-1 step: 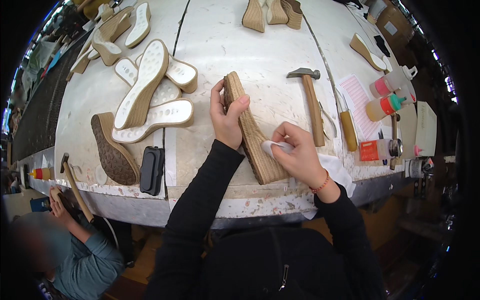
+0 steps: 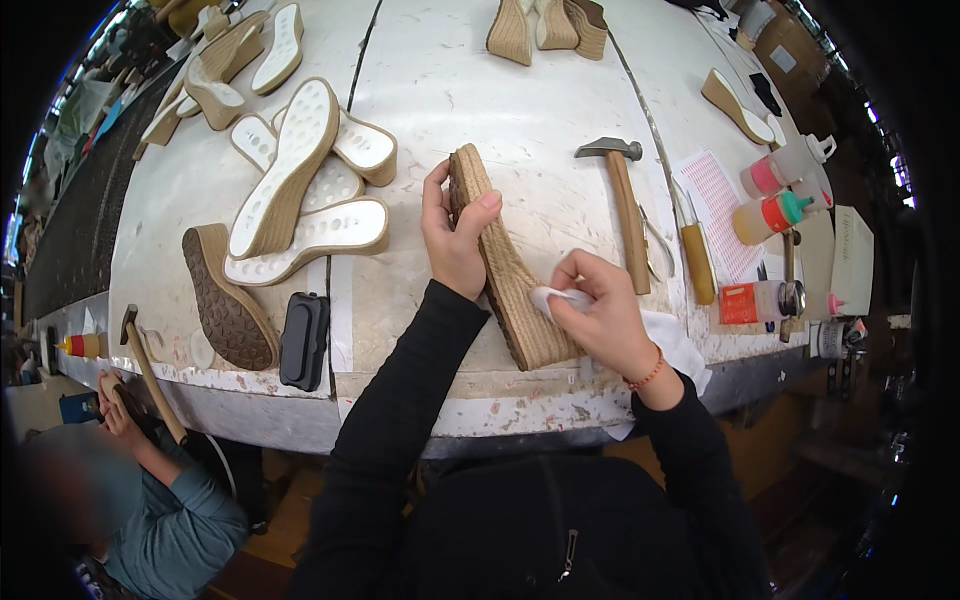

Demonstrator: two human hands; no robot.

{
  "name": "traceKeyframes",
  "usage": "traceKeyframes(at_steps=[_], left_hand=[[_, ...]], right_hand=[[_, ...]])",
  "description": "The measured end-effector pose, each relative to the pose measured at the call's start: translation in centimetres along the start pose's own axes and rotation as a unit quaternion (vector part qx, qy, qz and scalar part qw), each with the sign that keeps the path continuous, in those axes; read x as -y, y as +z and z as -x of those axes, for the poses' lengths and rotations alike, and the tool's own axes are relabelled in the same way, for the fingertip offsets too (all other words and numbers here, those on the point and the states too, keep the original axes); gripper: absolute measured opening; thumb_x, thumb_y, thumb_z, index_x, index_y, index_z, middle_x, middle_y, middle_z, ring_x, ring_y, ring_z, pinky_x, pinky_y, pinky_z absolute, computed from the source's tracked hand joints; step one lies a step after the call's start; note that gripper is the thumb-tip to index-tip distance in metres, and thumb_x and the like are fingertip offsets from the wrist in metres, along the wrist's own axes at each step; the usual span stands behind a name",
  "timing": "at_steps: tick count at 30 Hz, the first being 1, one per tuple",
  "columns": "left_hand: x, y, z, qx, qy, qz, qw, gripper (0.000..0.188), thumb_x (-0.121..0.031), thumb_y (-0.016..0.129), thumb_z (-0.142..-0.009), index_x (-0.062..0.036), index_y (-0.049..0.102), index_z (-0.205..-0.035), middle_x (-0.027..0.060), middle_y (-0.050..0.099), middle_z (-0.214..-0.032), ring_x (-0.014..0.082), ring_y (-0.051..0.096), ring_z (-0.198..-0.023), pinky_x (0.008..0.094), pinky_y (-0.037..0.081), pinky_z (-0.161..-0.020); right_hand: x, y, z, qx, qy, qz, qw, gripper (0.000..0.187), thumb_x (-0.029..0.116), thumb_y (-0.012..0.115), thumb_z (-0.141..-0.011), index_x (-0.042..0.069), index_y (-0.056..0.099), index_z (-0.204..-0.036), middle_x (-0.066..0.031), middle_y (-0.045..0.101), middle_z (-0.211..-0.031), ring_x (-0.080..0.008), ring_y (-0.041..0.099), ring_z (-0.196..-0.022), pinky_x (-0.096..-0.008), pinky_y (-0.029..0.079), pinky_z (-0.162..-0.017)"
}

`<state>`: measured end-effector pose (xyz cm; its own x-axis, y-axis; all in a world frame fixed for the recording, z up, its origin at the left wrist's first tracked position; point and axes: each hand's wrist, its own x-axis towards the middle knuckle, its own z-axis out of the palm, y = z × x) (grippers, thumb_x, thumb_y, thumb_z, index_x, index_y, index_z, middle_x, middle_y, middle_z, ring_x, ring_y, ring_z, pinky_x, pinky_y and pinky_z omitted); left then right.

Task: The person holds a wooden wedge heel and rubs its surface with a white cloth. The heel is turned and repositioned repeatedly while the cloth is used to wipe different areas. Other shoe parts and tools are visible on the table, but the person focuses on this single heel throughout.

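My left hand [image 2: 460, 235] grips a wedge shoe sole [image 2: 510, 270] near its toe end, thumb on the woven tan side and fingers around the brown tread. The sole is turned on its side over the table, heel end toward me. Pinched in my right hand [image 2: 600, 310] is a white cloth [image 2: 550, 298], pressed against the woven side near the heel. More white cloth [image 2: 675, 345] lies on the table under my right wrist.
Left of my hands lie a pile of wedge soles [image 2: 285, 180], a sole with brown tread up [image 2: 230, 300] and a black case [image 2: 304, 340]. A hammer [image 2: 628, 215], a yellow-handled tool [image 2: 697, 260] and glue bottles [image 2: 770, 215] sit right. Another person [image 2: 170, 500] works at lower left.
My right hand and the cloth have shifted slightly right along the sole's side. My left hand keeps its hold.
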<state>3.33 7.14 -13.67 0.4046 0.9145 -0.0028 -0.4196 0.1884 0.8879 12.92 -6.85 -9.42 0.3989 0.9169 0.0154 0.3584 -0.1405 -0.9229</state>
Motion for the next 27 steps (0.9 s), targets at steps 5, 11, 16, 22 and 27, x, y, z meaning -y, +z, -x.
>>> traceKeyframes(at_steps=[5, 11, 16, 22, 27], left_hand=[[-0.1, 0.3, 0.1, -0.003, 0.004, -0.006, 1.0, 0.066, -0.021, 0.068, -0.075, 0.005, 0.038, -0.128, 0.007, 0.054, -0.089, 0.0113, 0.052, -0.078, 0.0234, 0.043, -0.069], [-0.2, 0.3, -0.2, 0.005, 0.009, -0.016, 1.0, 0.066, -0.023, 0.068, -0.075, 0.0048, 0.038, -0.128, 0.0084, 0.054, -0.092, 0.0114, 0.051, -0.08, 0.0236, 0.043, -0.07], [0.2, 0.0, -0.4, 0.006, 0.011, -0.017, 1.0, 0.067, -0.023, 0.068, -0.075, 0.0051, 0.038, -0.128, 0.0088, 0.053, -0.093, 0.0116, 0.051, -0.08, 0.0237, 0.043, -0.07], [-0.1, 0.2, -0.5, 0.008, 0.011, -0.026, 1.0, 0.067, -0.024, 0.067, -0.075, 0.0054, 0.038, -0.128, 0.009, 0.053, -0.093, 0.0118, 0.051, -0.081, 0.0237, 0.043, -0.07], [0.0, 0.1, -0.4, 0.011, 0.005, -0.015, 1.0, 0.067, -0.024, 0.067, -0.075, 0.0062, 0.038, -0.128, 0.009, 0.053, -0.092, 0.012, 0.051, -0.08, 0.0236, 0.043, -0.071]], right_hand=[[-0.2, 0.6, -0.4, -0.023, -0.079, 0.043, 0.996, 0.017, 0.004, 0.067, -0.076, 0.001, 0.051, -0.072, -0.0003, 0.049, -0.065, -0.0058, 0.044, -0.06, -0.0225, 0.037, -0.052], [-0.3, -0.5, -0.2, -0.004, -0.071, 0.08, 0.994, 0.017, 0.003, 0.068, -0.073, 0.001, 0.051, -0.071, -0.002, 0.049, -0.063, -0.0077, 0.044, -0.057, -0.0232, 0.036, -0.051], [-0.4, 0.6, -0.9, -0.023, -0.101, 0.063, 0.993, 0.017, 0.002, 0.068, -0.072, 0.001, 0.051, -0.07, -0.0015, 0.05, -0.062, -0.0072, 0.044, -0.056, -0.0229, 0.035, -0.05], [-0.3, -0.4, -0.6, 0.017, -0.054, 0.053, 0.997, 0.016, 0.003, 0.067, -0.071, 0.001, 0.051, -0.07, -0.0027, 0.05, -0.062, -0.0087, 0.045, -0.056, -0.0238, 0.037, -0.051], [-0.1, 0.0, -1.1, 0.026, -0.008, 0.021, 0.999, 0.015, 0.005, 0.065, -0.07, 0.0, 0.051, -0.071, -0.0076, 0.052, -0.06, -0.014, 0.049, -0.054, -0.0263, 0.041, -0.052]])
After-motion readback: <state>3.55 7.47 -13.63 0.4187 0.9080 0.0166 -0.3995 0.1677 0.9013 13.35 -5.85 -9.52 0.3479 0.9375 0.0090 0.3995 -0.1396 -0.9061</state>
